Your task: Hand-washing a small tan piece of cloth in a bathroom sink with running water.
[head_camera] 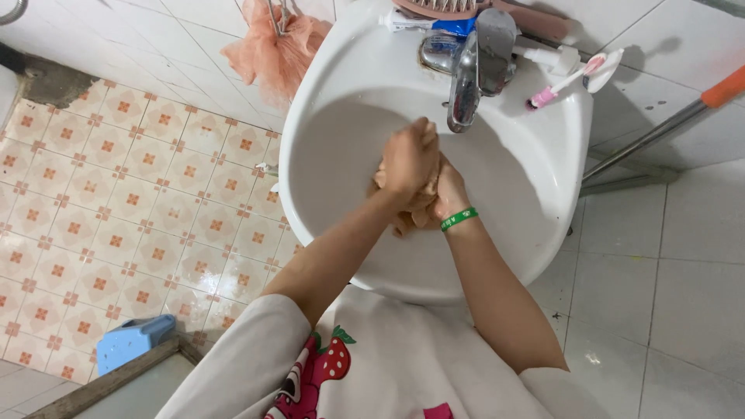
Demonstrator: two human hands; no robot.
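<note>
Two hands, left hand (409, 161) & right hand (448, 194), clenched on tan cloth (419, 213) over sink (326, 101); best wrung low under tap (466, 85).

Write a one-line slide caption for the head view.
Both hands, left hand over right hand, pressed together in a white sink below a chrome tap.

A narrow green band (459, 219) circles the wrist just behind the right hand (448, 194); both forearms are bare, short white sleeves (248, 349) far up from the hands, strawberry print (332, 358) on the shirt.
</note>
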